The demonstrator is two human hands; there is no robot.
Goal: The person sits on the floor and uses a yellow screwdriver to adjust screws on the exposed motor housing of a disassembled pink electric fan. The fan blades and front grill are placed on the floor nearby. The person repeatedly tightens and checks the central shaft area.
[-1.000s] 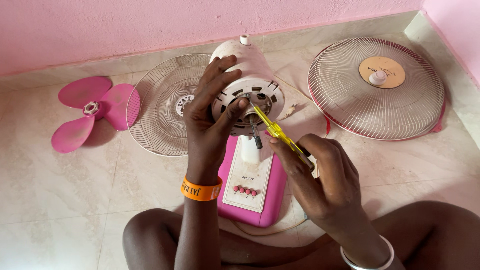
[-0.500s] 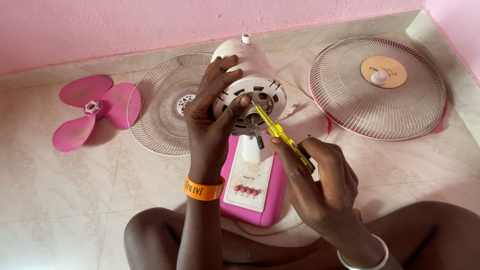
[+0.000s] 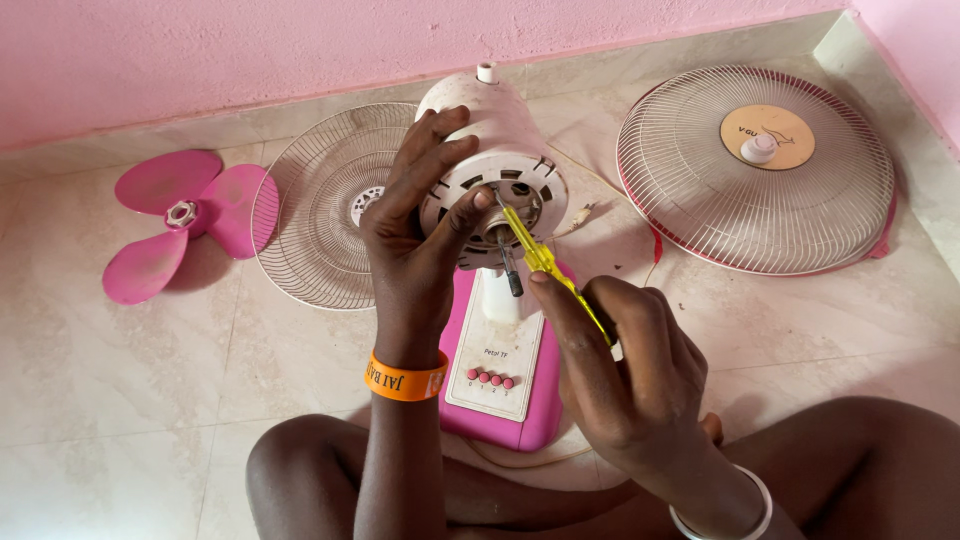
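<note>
A dismantled pink and white table fan stands on the tiled floor between my legs. My left hand (image 3: 420,235), with an orange wristband, grips the white motor housing (image 3: 500,150) from the left, thumb near the shaft. My right hand (image 3: 625,370) holds a yellow-handled screwdriver (image 3: 545,262), its tip set against the front face of the motor. Below the motor is the pink base (image 3: 500,375) with a white panel and a row of small pink buttons.
A pink three-blade propeller (image 3: 185,220) lies at the left. A bare wire rear grille (image 3: 325,215) lies behind my left hand. The front grille (image 3: 760,165) with a round centre badge lies at the right. A pink wall runs along the back.
My right hand and the screwdriver have shifted slightly, the tip staying at the motor's front face. My left hand keeps its hold on the housing.
</note>
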